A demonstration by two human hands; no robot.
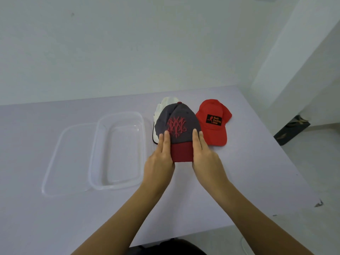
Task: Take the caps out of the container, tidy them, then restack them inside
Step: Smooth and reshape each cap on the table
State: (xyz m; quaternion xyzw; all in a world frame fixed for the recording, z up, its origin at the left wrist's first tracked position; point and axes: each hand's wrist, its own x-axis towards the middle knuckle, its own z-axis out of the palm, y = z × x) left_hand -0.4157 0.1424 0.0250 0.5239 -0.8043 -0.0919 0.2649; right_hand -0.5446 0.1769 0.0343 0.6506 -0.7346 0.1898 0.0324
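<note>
Pointing its maroon brim toward the person, grey cap (181,126) between both hands

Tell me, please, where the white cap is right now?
In the head view the white cap lies on the table, partly under the left side of the grey cap, just right of the clear container.

a pale lilac flat tabletop (239,177) meets a plain white wall (128,43); a dark boxy object (291,130) sits on the floor beside it
</note>
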